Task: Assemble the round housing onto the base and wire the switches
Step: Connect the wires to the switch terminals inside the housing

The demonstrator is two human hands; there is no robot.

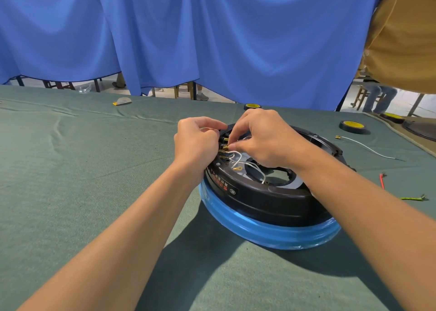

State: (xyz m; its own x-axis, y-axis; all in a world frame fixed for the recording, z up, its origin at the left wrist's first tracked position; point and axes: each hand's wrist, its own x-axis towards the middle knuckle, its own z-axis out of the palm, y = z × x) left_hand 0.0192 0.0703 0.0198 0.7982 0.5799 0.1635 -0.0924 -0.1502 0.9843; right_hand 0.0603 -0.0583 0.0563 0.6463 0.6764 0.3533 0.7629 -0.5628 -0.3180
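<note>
A round black housing (269,198) sits on a blue-wrapped base (264,233) on the green table. White wires (238,158) with brass terminals lie inside its far-left rim, by the switches (224,138). My left hand (195,141) grips the rim at the switch block, fingers curled round it. My right hand (262,138) reaches over the housing and pinches a wire terminal at the switches between thumb and forefinger. One ring terminal (237,168) lies loose inside the housing.
Loose wires lie to the right: a white one (368,146), a red one (382,181), a green-yellow one (411,198). Yellow-and-black tape rolls (353,126) (252,106) sit at the back right. A blue curtain hangs behind the table; a person stands at far right.
</note>
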